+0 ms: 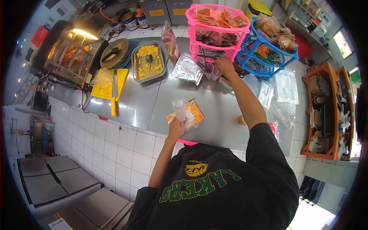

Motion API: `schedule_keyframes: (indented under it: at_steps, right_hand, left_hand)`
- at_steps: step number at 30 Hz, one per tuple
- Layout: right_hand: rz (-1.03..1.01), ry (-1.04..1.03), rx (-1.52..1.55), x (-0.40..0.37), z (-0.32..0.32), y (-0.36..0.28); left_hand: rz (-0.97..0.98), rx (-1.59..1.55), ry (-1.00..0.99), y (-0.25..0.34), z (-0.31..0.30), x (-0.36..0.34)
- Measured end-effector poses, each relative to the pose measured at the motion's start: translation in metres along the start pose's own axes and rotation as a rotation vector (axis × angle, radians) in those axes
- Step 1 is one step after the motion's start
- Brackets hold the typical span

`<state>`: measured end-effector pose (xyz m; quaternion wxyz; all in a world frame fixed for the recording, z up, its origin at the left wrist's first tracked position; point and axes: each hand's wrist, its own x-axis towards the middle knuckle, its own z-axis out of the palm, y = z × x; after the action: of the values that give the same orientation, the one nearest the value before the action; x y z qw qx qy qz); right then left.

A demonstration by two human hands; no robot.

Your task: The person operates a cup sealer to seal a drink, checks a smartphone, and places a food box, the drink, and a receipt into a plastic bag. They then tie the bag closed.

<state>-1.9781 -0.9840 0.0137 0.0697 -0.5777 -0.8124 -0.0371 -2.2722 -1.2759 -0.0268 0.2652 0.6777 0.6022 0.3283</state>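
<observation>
My left hand (176,127) is closed on a clear plastic bag (181,111), which lies against an orange box (194,112) near the front edge of the steel table. My right arm stretches forward to the pink basket rack (217,29). At its lowest tier is my right hand (223,65), its fingers among dark packets; what they hold is too small to make out. A foil packet (188,69) lies just left of the rack.
Beside the rack stands a blue basket rack (274,34). Further left are a metal tray of yellow food (148,61), a yellow cutting board (121,82) with a knife (114,94), and a lit display warmer (69,53). Plastic bags (285,87) lie at the right.
</observation>
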Motion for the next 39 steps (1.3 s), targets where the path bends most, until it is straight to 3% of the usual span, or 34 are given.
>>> schedule_keyframes:
  at_steps: [6, 8, 11, 14, 15, 17, 19, 21, 23, 25, 29, 31, 32, 34, 37, 39]
  right_hand:
    - [0.019, 0.251, 0.271, -0.005, -0.035, -0.005]
    - [0.105, 0.585, 0.513, -0.012, -0.057, -0.014]
    - [0.279, 0.651, 0.783, -0.048, -0.108, -0.052]
    - [0.282, 0.469, 0.901, -0.104, -0.104, -0.107]
    - [0.207, 0.345, 0.797, -0.123, -0.077, -0.126]
    - [0.010, 0.048, 0.937, -0.159, -0.050, -0.169]
    - [-0.085, 0.052, 0.962, -0.177, -0.014, -0.199]
    - [-0.150, -0.077, 1.066, -0.183, -0.012, -0.217]
    - [-0.195, -0.114, 1.034, -0.181, -0.011, -0.211]
    - [-0.299, -0.168, 1.004, -0.181, -0.010, -0.201]
    - [-0.343, -0.222, 1.124, -0.180, -0.018, -0.194]
    - [0.003, -0.219, 1.279, -0.184, -0.024, -0.201]
    - [0.007, -0.153, 1.324, -0.185, -0.017, -0.203]
    - [-0.031, -0.164, 1.201, -0.185, 0.001, -0.202]
    - [-0.049, -0.339, 1.134, -0.188, -0.012, -0.193]
    - [-0.092, -0.613, 1.369, -0.187, -0.016, -0.190]
  left_hand:
    - [-0.012, -0.054, -0.005, 0.001, -0.002, -0.001]
    - [-0.004, -0.101, -0.011, 0.006, -0.007, -0.001]
    - [0.039, -0.127, -0.015, 0.012, -0.014, -0.005]
    - [0.084, -0.108, -0.011, 0.014, -0.018, -0.009]
    - [0.098, -0.115, -0.013, 0.015, -0.017, -0.010]
    - [0.184, -0.090, 0.037, 0.013, -0.013, -0.012]
    - [0.272, -0.060, 0.091, 0.005, -0.007, -0.014]
    - [0.045, -0.160, 0.099, -0.004, -0.001, -0.018]
    - [0.116, -0.043, 0.112, -0.004, 0.002, -0.020]
    - [0.022, -0.345, 0.190, 0.001, 0.007, -0.017]
    - [0.110, -0.100, 0.197, 0.008, -0.003, -0.011]
    - [0.037, -0.068, 0.188, -0.004, 0.001, -0.012]
    - [0.027, -0.046, 0.197, -0.004, 0.000, -0.005]
    - [-0.282, -0.004, 0.007, 0.017, -0.014, 0.007]
    - [-0.502, -0.124, -0.154, 0.024, -0.039, 0.015]
    - [-0.723, -0.755, -0.220, 0.008, -0.040, 0.022]
